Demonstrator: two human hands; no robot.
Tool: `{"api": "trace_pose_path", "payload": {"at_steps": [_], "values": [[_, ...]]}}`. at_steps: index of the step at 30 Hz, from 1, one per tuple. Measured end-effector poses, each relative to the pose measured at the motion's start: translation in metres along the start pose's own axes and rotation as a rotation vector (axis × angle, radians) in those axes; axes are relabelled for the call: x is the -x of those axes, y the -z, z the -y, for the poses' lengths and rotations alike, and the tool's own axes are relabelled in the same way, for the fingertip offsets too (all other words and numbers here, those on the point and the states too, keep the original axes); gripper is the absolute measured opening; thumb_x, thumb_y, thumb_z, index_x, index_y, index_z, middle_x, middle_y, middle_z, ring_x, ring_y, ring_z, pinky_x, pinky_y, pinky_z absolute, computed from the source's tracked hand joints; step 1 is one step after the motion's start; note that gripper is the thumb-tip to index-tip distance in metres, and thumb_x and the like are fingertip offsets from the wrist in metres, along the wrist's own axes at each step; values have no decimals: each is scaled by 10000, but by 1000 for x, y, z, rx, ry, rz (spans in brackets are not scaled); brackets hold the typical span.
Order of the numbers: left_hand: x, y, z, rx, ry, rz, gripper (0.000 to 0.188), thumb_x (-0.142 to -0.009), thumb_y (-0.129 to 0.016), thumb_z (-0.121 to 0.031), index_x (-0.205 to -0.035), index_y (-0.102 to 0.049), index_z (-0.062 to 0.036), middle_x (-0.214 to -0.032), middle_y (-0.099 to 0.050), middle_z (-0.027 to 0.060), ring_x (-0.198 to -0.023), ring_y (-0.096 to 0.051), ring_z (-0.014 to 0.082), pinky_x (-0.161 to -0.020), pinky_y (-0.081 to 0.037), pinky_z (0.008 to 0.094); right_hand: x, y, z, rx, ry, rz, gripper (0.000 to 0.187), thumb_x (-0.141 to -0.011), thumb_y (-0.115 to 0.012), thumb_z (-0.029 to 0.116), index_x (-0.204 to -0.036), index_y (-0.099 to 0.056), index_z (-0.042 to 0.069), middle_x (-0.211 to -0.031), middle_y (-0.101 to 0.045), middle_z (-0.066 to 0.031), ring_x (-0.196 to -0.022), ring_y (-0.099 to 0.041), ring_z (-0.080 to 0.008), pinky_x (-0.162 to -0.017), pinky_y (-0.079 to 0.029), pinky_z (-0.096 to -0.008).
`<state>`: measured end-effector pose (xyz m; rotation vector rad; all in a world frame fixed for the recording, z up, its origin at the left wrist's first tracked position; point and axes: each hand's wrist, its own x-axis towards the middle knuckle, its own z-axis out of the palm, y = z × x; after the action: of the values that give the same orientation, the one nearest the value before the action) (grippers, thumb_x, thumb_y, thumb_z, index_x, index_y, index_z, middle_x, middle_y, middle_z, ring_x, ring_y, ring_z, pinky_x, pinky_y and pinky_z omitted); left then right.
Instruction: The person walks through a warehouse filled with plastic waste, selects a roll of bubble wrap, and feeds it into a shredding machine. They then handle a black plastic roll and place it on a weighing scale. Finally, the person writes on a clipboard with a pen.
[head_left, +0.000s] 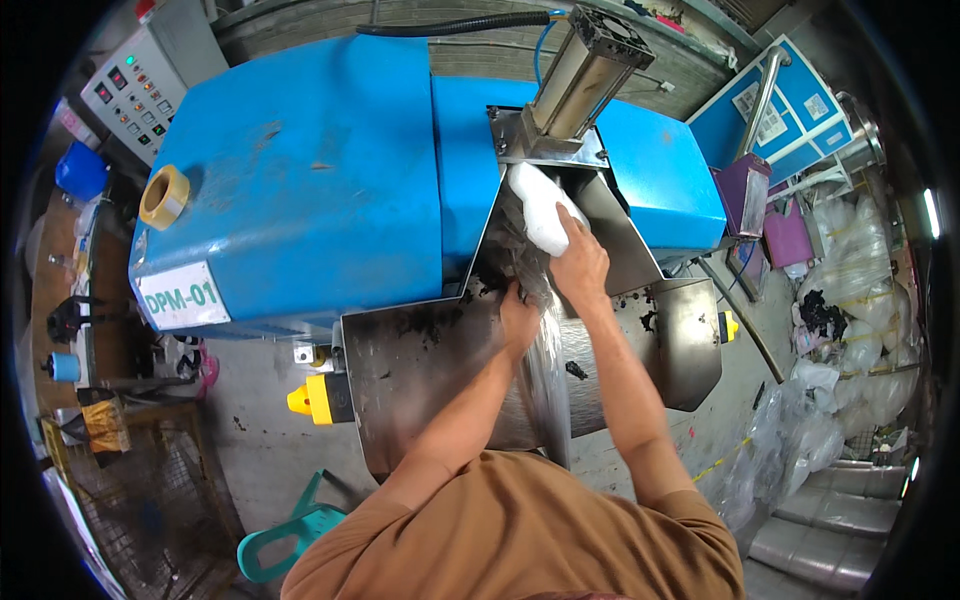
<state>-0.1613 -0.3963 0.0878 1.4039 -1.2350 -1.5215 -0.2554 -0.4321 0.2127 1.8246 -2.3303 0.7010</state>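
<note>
My right hand (582,264) is closed round the lower end of a smooth white lump (538,205); I cannot tell its material. The lump tilts up into the open metal chute (622,232), just under an upright metal cylinder (582,85). Lower and to the left, my left hand (519,318) has its fingers curled on a bunched strip of clear plastic film (545,385). That film runs from inside the chute, over the metal tray (450,365), down to my shirt. Both forearms reach over the tray.
The chute belongs to a large blue machine (320,160). A tape roll (164,197) lies on its cover. Black scraps (432,322) dot the tray, and yellow knobs (308,400) flank it. A green stool (285,540) stands lower left; plastic film heaps (800,430) lie at right.
</note>
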Motion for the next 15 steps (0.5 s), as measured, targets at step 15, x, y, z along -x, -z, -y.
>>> {"api": "trace_pose_path", "payload": {"at_steps": [15], "values": [[-61,-44,49,-377,-199,-17,374,-881,-598,-220,-1198,-601,-23,-1173,-639,253,-1085,-611,409,-919,-490,444,16,99,-24,-124,23,179,692,-705,-599,-21,-1364,-581,189,-1285,-630,-164,-1095,-637,-343,-886,-529,-445]]}}
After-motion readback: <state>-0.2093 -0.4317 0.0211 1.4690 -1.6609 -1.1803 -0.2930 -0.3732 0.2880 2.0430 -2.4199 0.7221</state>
